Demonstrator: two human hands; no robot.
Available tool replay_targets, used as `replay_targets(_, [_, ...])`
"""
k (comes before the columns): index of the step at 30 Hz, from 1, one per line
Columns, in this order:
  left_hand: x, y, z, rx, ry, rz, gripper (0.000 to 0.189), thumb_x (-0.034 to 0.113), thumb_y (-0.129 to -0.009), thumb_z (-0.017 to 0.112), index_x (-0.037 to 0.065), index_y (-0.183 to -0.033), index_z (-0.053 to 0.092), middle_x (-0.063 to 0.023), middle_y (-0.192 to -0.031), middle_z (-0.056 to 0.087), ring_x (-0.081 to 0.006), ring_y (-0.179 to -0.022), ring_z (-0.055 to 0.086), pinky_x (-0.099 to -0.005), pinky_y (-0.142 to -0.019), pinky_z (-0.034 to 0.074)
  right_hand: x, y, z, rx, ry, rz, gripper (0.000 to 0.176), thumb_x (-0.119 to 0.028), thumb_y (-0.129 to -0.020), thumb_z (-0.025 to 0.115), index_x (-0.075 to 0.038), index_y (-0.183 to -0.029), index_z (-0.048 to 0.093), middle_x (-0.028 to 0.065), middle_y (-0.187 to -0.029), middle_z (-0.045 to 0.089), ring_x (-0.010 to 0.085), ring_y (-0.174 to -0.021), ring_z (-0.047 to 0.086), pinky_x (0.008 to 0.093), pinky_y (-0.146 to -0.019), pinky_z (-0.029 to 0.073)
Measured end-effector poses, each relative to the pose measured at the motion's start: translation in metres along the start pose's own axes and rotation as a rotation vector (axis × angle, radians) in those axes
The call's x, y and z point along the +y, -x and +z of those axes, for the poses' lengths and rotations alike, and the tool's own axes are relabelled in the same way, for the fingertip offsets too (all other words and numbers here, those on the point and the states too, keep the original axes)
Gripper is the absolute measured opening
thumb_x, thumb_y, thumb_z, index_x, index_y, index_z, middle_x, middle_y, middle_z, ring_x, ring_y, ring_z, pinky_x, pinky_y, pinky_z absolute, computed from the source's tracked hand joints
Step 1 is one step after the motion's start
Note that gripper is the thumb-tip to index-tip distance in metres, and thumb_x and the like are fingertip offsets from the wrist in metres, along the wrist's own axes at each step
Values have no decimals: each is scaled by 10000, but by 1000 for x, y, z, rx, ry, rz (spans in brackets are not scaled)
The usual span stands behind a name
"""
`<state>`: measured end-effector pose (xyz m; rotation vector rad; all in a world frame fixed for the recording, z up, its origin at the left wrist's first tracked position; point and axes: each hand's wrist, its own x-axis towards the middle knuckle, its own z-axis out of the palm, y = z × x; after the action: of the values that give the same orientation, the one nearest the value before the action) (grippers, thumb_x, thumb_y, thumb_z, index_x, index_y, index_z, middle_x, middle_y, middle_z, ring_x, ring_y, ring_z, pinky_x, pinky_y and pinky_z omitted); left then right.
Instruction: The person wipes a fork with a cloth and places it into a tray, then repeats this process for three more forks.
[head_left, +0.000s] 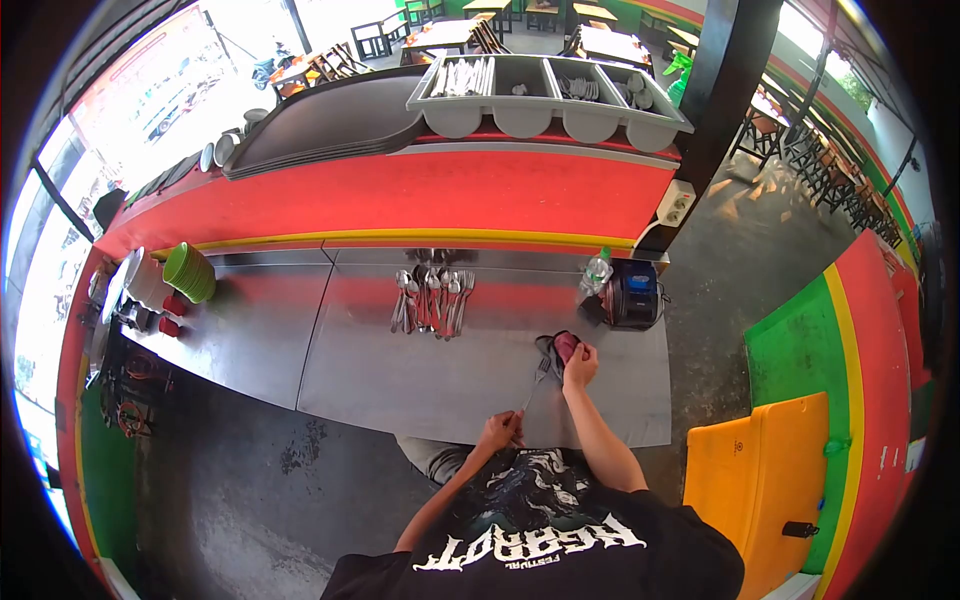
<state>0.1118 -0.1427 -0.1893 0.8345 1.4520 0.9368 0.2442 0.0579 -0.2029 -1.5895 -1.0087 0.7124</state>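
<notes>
My left hand (499, 430) is closed near the front edge of the steel counter, gripping the handle end of a fork (541, 372). The fork's tines point away from me, up beside a grey and dark pink cloth (566, 345). Bunched in my right hand (580, 367), the cloth overlaps the fork head in this view. Farther back on the counter, spoons and forks (433, 300) lie in a loose row, handles toward me.
A plastic bottle (598, 268) and a black device (634, 295) stand at the back right. Green bowls (189, 273) and white plates (148, 280) are stacked at left. On the red ledge rest dark trays (320, 125) and a grey cutlery holder (480, 103). A yellow panel (757, 480) stands at right.
</notes>
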Motion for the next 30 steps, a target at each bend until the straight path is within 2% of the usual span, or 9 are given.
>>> replay_targets(1, [-3,0,0,-3,8,19,490,412,-1026,500,-8,-794,600,-94,-680,650,-211,-549,704,-292,-430,514,-3,-1,1,36,-69,106,214,-218,-945,627,-23,-1017,675,83,-896,669,220,-827,627,351,-774,494])
replay_targets(2, [-7,-1,0,-7,15,36,493,413,-1026,500,-10,-793,599,-96,-680,650,-210,-552,704,-291,-431,515,-4,1,0,38,-58,96,230,-231,-952,622,-14,-1011,675,64,-874,673,171,-795,609,316,-743,488])
replay_targets(6, [1,0,-3,-52,83,-44,490,408,-1022,507,-11,-786,601,-95,-679,651,-205,-571,709,-288,-442,523,-43,35,-27,-397,-93,-175,219,-235,-942,649,-20,-975,679,51,-840,658,120,-799,585,284,-730,471])
replay_targets(8, [-9,-4,-4,-68,105,-22,448,371,-1011,543,-8,-784,616,-82,-670,659,-201,-591,714,-304,-464,540,-54,61,-41,-710,-89,-126,203,-222,-914,673,-27,-973,681,73,-843,650,162,-823,609,304,-760,481])
replay_targets(10, [-8,1,-2,54,-135,122,369,300,-963,597,-12,-769,629,-101,-659,673,-224,-612,721,-345,-496,552,-45,81,-42,-845,-43,-568,192,-207,-863,709,-47,-967,689,96,-931,648,234,-915,625,353,-835,485])
replay_targets(13, [-22,-7,-14,158,-383,202,242,201,-871,639,-6,-747,648,-148,-664,683,-291,-630,715,-417,-548,558,-39,87,-45,-1026,121,-764,192,-196,-816,735,-67,-953,696,96,-1051,639,292,-1032,599,407,-917,463])
replay_targets(17, [-33,-8,-35,429,-687,349,166,158,-796,647,12,-718,647,-213,-689,659,-396,-635,668,-484,-589,546,-42,86,-31,-1009,94,-847,215,-166,-778,754,-83,-962,679,80,-1029,618,304,-1001,580,425,-928,453])
replay_targets(21, [-33,-4,-40,457,-627,436,164,153,-793,645,32,-684,622,-205,-671,645,-420,-627,647,-500,-595,541,-43,93,-23,-935,84,-984,225,-150,-769,756,-72,-951,649,82,-998,603,308,-968,571,424,-928,455])
replay_targets(30, [-19,3,-39,473,-534,458,203,178,-870,651,39,-732,595,-212,-645,618,-427,-623,631,-496,-543,499,-44,85,-18,-841,171,-991,182,-133,-806,746,-84,-953,650,72,-1010,610,309,-939,579,413,-870,480])
